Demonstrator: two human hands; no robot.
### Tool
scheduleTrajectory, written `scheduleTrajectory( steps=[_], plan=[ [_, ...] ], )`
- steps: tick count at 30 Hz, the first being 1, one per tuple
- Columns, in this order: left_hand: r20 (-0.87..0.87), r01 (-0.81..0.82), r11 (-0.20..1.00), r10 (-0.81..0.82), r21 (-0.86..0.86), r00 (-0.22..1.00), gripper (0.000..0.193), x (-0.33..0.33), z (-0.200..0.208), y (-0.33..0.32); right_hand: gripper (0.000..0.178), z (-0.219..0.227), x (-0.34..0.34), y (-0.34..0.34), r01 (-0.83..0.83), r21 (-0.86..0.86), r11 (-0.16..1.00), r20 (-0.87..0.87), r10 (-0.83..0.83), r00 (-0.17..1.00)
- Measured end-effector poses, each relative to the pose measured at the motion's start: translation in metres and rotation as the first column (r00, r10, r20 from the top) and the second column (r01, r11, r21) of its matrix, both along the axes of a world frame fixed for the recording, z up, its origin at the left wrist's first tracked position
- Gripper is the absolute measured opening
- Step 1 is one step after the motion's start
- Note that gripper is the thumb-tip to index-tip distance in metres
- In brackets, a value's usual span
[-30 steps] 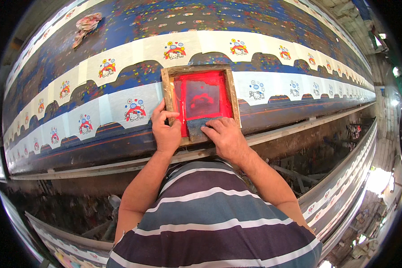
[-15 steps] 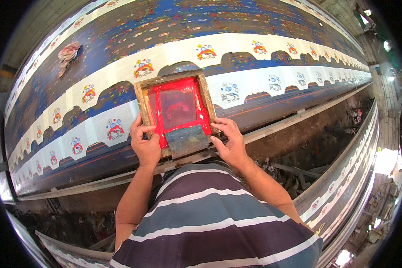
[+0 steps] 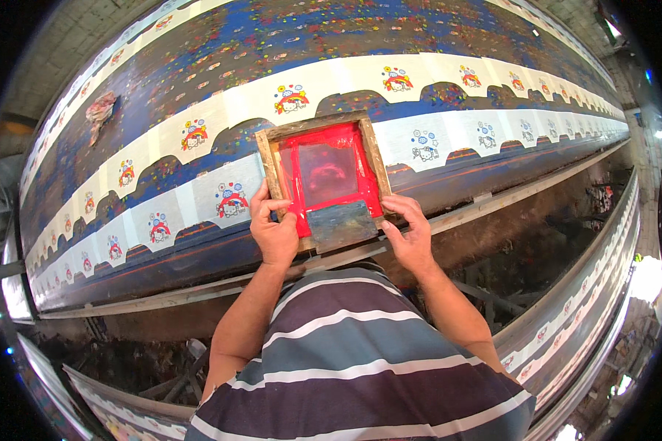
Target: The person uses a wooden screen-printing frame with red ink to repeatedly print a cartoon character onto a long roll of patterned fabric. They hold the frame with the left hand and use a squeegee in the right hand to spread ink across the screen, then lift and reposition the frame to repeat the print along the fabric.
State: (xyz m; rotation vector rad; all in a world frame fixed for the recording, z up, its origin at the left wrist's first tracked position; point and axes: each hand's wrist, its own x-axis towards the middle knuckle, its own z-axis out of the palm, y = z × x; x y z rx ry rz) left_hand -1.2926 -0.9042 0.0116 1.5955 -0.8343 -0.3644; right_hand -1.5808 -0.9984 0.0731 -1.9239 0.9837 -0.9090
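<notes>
A screen-printing frame [image 3: 264, 162] of worn wood lies between my hands over the near row of pale cloth pieces. Red ink smears its inside edges around a translucent mesh window [image 3: 327, 176]. A grey, stained slab like a squeegee [image 3: 342, 226] rests inside the near end. My left hand [image 3: 273, 231] grips the near left corner, fingers closed on the wood. My right hand [image 3: 410, 235] pinches the near right corner. Left of the frame, a cloth piece [image 3: 248, 184] carries a print with red in it; right of it, another piece [image 3: 404, 131] has blue and black lines only. The cloth beneath the frame is hidden.
The long, dark printing table [image 3: 390, 37] is speckled with paint. A second row of printed pieces [image 3: 250, 110] runs beyond the frame. A crumpled pinkish rag [image 3: 101, 110] lies at the far left. A rail [image 3: 176, 298] follows the near edge. Another table [image 3: 566, 331] stands at the right.
Both hands have moved the frame one piece to the right along the near row. A piece with red in its print now shows where the frame was. The view has shifted right too.
</notes>
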Motion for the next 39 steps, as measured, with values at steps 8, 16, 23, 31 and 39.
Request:
scheduleTrajectory(
  steps=[8,16,23,31,39],
  plan=[
    [-0.119,0.036,0.999,-0.034,0.007,0.992,0.031,-0.009,-0.012,-0.004,0.042,-0.002,-0.024,-0.017,-0.091,0.019,0.996,0.039,0.090,0.995],
    [-0.244,0.021,1.000,-0.021,-0.004,0.970,0.028,-0.007,-0.015,-0.005,0.042,0.006,-0.023,-0.017,-0.081,0.001,0.997,0.003,0.081,0.997],
    [-0.238,0.041,0.999,-0.045,-0.024,0.970,0.027,-0.006,-0.017,-0.006,0.042,0.029,-0.024,-0.009,-0.044,-0.088,0.995,-0.099,0.035,0.994],
    [-0.210,0.026,1.000,-0.028,-0.013,0.977,0.023,-0.008,-0.017,-0.008,0.040,0.050,-0.007,0.016,-0.138,-0.240,0.961,-0.213,0.087,0.973],
    [-0.208,0.043,0.999,-0.042,0.002,0.977,0.024,-0.006,-0.015,-0.006,0.046,0.037,0.003,0.017,-0.312,-0.315,0.896,-0.287,0.223,0.931]
  ],
)
